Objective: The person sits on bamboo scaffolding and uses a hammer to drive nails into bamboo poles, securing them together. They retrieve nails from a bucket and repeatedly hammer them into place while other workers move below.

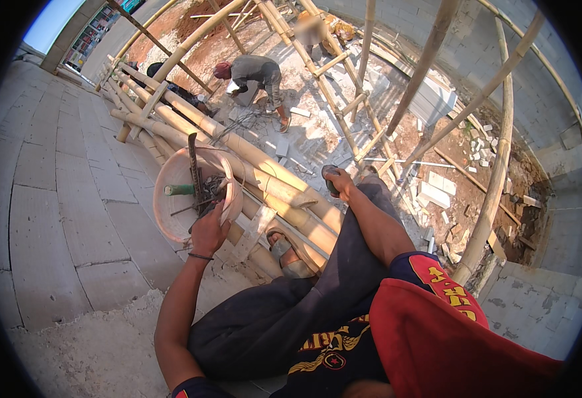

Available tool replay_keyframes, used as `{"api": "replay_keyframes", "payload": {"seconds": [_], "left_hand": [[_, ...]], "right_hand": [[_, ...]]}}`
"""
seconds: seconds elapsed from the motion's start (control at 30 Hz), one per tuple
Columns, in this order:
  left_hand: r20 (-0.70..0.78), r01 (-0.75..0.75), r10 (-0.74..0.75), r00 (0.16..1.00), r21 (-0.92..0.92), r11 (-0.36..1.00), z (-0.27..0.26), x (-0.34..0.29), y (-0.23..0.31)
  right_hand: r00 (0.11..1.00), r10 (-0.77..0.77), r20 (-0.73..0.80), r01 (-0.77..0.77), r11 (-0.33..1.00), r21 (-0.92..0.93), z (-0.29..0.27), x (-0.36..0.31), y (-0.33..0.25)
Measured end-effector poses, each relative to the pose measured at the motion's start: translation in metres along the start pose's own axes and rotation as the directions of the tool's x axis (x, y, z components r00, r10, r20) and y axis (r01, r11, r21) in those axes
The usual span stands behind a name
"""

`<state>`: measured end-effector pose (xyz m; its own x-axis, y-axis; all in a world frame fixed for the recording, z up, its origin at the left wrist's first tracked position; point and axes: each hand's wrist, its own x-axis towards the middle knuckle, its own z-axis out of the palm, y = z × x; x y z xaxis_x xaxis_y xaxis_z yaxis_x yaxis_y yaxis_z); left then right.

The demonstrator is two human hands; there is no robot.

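Bucket, a pale round one lying left of centre in the frame, sits on bamboo scaffold poles against the block wall, its mouth tipped toward the camera. The left hand curls over its near rim, fingers closed on the edge. Inside lie a green-handled tool and a dark metal bar. The right hand, at centre, is wrapped round a small dark object; I cannot tell what. Risk, as I judge it: the bucket rests on rounded poles, so a loosened grip could roll it off, spilling tools toward the crouching worker in the upper centre.
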<state>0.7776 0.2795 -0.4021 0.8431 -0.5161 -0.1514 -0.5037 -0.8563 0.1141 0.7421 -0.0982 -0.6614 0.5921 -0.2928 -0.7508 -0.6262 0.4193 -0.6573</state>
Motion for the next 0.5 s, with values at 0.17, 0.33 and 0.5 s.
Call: {"api": "replay_keyframes", "payload": {"seconds": [0.17,0.33,0.5], "left_hand": [[-0.059,-0.039,0.038,0.998,-0.013,0.999,0.002,-0.002,-0.001],[-0.09,-0.045,0.047,0.995,0.024,0.999,0.005,0.0,-0.002],[-0.108,-0.037,0.04,0.993,0.023,0.999,0.003,0.0,0.0]], "right_hand": [[0.988,0.118,-0.104,-0.114,0.992,0.046,0.006,0.031,-0.002],[0.992,0.042,-0.122,-0.04,0.999,0.019,0.004,0.073,-0.005],[0.966,0.018,-0.259,-0.024,0.999,-0.022,0.016,0.113,0.003]]}}
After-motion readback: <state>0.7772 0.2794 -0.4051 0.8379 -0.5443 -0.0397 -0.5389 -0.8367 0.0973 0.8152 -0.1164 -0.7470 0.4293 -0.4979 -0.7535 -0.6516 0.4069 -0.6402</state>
